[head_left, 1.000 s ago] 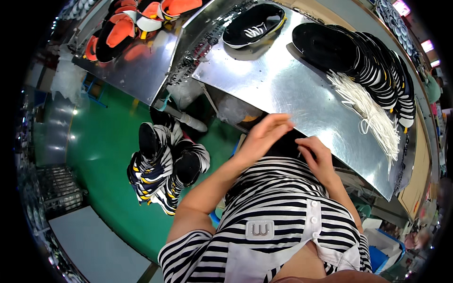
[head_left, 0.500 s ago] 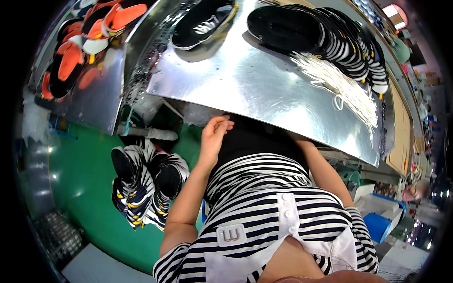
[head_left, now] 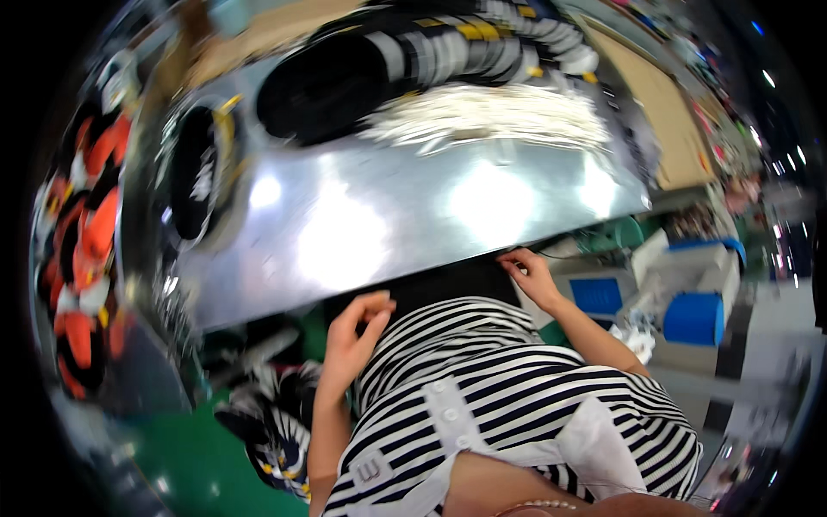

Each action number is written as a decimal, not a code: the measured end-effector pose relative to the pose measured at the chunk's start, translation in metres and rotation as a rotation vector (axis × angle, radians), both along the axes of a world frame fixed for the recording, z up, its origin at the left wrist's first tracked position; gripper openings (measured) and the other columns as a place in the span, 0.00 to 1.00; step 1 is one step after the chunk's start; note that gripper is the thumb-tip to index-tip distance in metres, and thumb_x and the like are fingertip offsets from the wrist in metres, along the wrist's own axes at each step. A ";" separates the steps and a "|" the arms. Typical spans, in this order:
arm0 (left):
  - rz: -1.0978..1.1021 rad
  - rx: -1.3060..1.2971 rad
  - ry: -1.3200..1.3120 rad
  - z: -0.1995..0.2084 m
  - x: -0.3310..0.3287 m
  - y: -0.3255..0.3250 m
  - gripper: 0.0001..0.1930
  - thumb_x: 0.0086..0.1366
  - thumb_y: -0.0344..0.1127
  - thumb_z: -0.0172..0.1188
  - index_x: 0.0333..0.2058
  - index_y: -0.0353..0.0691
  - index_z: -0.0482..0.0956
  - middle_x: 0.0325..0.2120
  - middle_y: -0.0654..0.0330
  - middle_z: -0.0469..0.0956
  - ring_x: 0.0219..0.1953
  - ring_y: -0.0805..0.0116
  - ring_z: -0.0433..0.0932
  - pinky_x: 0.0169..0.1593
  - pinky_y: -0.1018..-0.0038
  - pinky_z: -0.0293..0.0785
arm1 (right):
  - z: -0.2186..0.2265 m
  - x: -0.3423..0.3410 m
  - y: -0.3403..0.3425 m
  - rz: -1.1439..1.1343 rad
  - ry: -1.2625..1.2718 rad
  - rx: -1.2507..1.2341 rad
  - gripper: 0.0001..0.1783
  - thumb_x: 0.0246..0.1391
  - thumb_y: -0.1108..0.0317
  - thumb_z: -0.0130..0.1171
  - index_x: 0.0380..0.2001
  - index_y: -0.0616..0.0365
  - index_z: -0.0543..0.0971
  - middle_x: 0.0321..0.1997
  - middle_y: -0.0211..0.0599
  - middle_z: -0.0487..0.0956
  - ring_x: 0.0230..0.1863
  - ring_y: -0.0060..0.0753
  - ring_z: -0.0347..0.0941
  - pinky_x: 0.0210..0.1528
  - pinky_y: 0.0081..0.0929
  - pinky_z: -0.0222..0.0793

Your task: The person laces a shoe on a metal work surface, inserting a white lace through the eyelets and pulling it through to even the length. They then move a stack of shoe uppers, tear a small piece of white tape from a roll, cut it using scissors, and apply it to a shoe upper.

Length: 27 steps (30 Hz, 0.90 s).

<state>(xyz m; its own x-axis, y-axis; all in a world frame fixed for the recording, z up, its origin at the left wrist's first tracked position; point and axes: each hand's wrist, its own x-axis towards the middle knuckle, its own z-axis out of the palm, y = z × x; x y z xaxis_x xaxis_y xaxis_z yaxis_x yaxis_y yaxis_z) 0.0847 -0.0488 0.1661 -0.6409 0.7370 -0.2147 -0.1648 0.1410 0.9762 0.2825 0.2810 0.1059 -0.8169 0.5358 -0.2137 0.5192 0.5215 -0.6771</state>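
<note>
My left hand (head_left: 351, 334) hovers in front of my lap, just off the near edge of a shiny metal table (head_left: 413, 207). Its fingers are loosely bent, the thumb stands apart, and nothing shows in it. Over my right thigh, my right hand (head_left: 530, 276) is by the table edge, fingers half curled and apart, with no object visible. A single black shoe with white laces (head_left: 194, 177) lies at the table's left. Behind, a long row of nested black shoes (head_left: 323, 90) has a bundle of white shoelaces (head_left: 500, 119) in front of it. The picture is blurred.
Orange-lined shoes (head_left: 90, 241) cover another metal surface at the left. Below, more stacked shoes (head_left: 276, 431) stand by the green floor (head_left: 185, 461). To the right are a blue and white seat or box (head_left: 693, 319) and a brown board (head_left: 650, 112).
The view has swung to the right, so the table lies turned and further left. My right hand, mostly hidden under the table edge before, now shows; my left hand stays before my lap.
</note>
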 end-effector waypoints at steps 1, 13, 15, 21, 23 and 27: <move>-0.117 0.004 -0.057 0.015 0.000 0.007 0.16 0.65 0.28 0.58 0.52 0.32 0.75 0.41 0.57 0.81 0.43 0.72 0.78 0.48 0.77 0.72 | 0.008 0.022 0.007 -0.136 0.184 -0.048 0.11 0.57 0.69 0.60 0.43 0.60 0.80 0.40 0.39 0.80 0.40 0.30 0.77 0.40 0.29 0.73; -0.650 0.472 -0.826 0.086 0.032 0.192 0.32 0.67 0.43 0.57 0.65 0.41 0.57 0.49 0.48 0.74 0.50 0.59 0.72 0.57 0.63 0.66 | 0.009 0.069 0.125 -0.992 0.680 -0.337 0.32 0.57 0.66 0.60 0.61 0.62 0.60 0.45 0.39 0.74 0.35 0.23 0.72 0.30 0.18 0.63; -0.624 0.479 -0.950 0.076 0.039 0.208 0.28 0.68 0.44 0.55 0.62 0.41 0.62 0.52 0.48 0.72 0.54 0.56 0.71 0.58 0.61 0.65 | 0.006 0.083 0.127 -0.895 0.806 -0.591 0.30 0.60 0.62 0.57 0.61 0.64 0.62 0.30 0.32 0.75 0.27 0.17 0.68 0.26 0.14 0.58; -0.718 0.363 -0.886 0.062 0.058 0.254 0.22 0.69 0.43 0.53 0.57 0.40 0.66 0.53 0.49 0.72 0.57 0.56 0.70 0.61 0.62 0.65 | 0.016 0.092 0.104 -0.878 0.607 -0.468 0.33 0.63 0.59 0.54 0.64 0.68 0.61 0.17 0.27 0.71 0.19 0.16 0.65 0.23 0.16 0.59; -0.818 0.247 -0.683 0.062 0.072 0.272 0.21 0.70 0.42 0.53 0.57 0.40 0.66 0.52 0.50 0.73 0.57 0.58 0.71 0.61 0.64 0.65 | 0.015 0.110 0.093 -0.879 0.598 -0.508 0.35 0.65 0.58 0.53 0.67 0.67 0.56 0.17 0.28 0.72 0.19 0.17 0.66 0.24 0.17 0.61; -1.226 0.141 0.186 0.057 0.112 0.294 0.23 0.67 0.33 0.58 0.59 0.37 0.66 0.52 0.50 0.75 0.56 0.60 0.73 0.59 0.67 0.68 | 0.016 0.142 0.070 -0.872 0.557 -0.531 0.37 0.66 0.58 0.51 0.69 0.65 0.51 0.21 0.31 0.76 0.22 0.19 0.70 0.25 0.18 0.63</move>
